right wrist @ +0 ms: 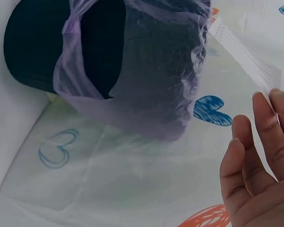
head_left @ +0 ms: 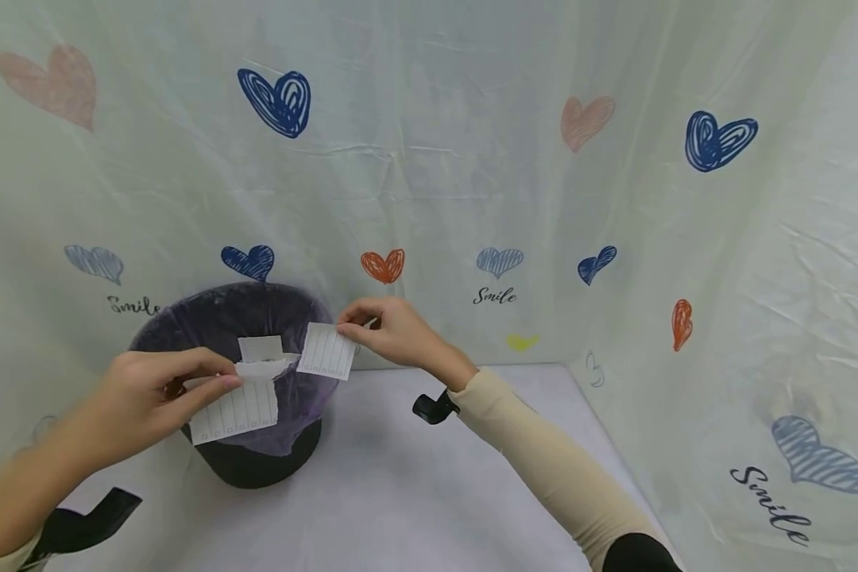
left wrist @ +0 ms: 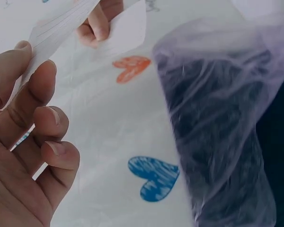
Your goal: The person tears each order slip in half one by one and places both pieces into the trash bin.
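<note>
My left hand (head_left: 160, 393) pinches a piece of lined white paper (head_left: 239, 409) between thumb and fingertips, in front of the near rim of a black bin (head_left: 257, 461). The paper's upper edge looks torn. My right hand (head_left: 396, 332) pinches a smaller lined paper piece (head_left: 326, 351) by its upper corner, at the bin's right rim. A purple plastic bag (head_left: 307, 409) lines the bin and folds over its rim. Another white scrap (head_left: 260, 348) shows in front of the bin's dark inside; whether it lies in the bin or hangs above it I cannot tell.
The bin stands on a white tabletop (head_left: 415, 477), close to a pale curtain (head_left: 429, 175) printed with hearts and the word "Smile". A black wrist mount (head_left: 434, 407) juts out below the right wrist, another black mount (head_left: 89, 520) by the left wrist.
</note>
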Tool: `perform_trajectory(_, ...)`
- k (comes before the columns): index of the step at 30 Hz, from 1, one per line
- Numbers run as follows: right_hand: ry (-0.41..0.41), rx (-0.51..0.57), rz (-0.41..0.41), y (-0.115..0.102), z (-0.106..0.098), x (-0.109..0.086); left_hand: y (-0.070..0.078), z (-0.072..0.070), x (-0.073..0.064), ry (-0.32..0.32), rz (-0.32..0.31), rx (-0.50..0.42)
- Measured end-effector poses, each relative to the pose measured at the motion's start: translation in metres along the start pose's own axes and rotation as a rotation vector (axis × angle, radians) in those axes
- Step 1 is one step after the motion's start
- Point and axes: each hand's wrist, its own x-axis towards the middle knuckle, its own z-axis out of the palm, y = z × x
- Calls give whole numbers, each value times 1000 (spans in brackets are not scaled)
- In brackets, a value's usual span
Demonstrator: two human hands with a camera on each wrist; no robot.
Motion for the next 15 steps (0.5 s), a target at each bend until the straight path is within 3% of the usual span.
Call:
perform_trajectory(4, 11, 24, -12, -5, 5, 9, -5, -7, 1, 2, 3, 12)
perform_trajectory(15, 6, 51, 6, -14, 17, 28, -21, -27, -4, 14, -69, 84)
